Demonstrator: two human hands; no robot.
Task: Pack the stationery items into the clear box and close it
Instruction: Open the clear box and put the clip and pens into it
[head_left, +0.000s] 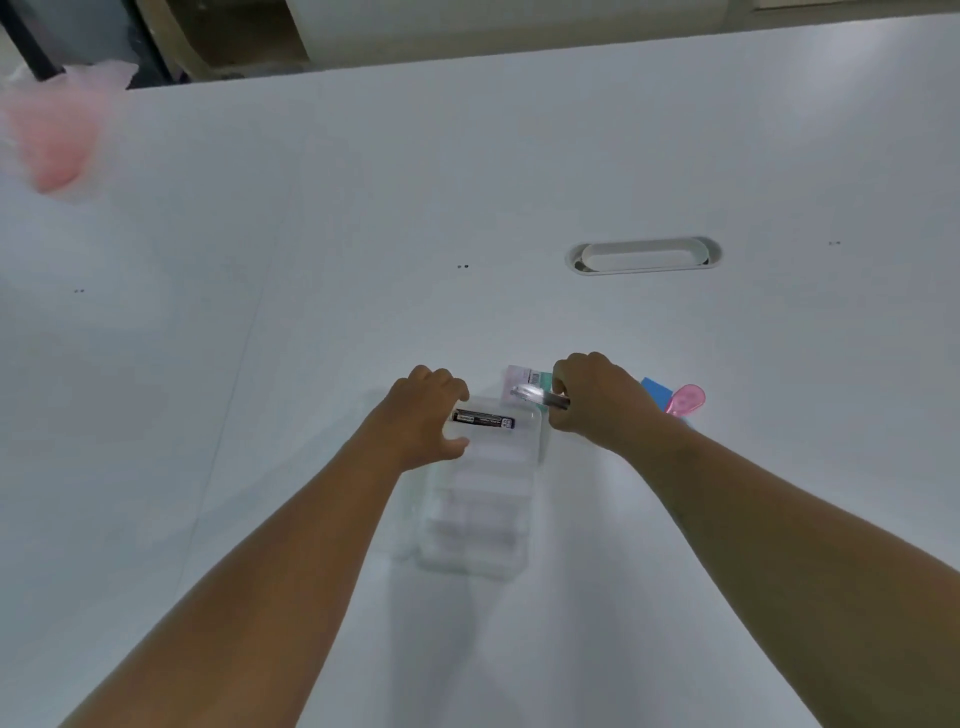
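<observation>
While both bare forearms reach forward from the bottom corners of the view and converge toward the middle of the white worktop (675, 156), the clear box (480, 499) lies between them, lengthwise away from the person, its ribbed walls blurred and its near end closest to the camera. The left hand (423, 415) is cupped over the box's far left corner, knuckles up, fingers curled over the far rim and the thumb pressed against the side wall, so it grips the box. Inside the box at its far end lies 1 black pen-like item (484, 419) with a white label, crosswise, just beside the left fingers. The right hand (592, 397) hovers at the box's far right corner, palm down with the wrist bent, fingers curled in to pinch a small shiny metallic object (540, 396) that pokes leftward over the box's rim; what it is cannot be told. Behind that hand a pink and green packet (522, 375) with a barcode lies on the worktop, and to the right, partly hidden by the wrist, sit a blue item (655, 392) and a pink translucent piece (687, 400). Farther away is an oval cable slot (644, 254), and a blurred pink plastic bag (52, 130) sits at the far left.
</observation>
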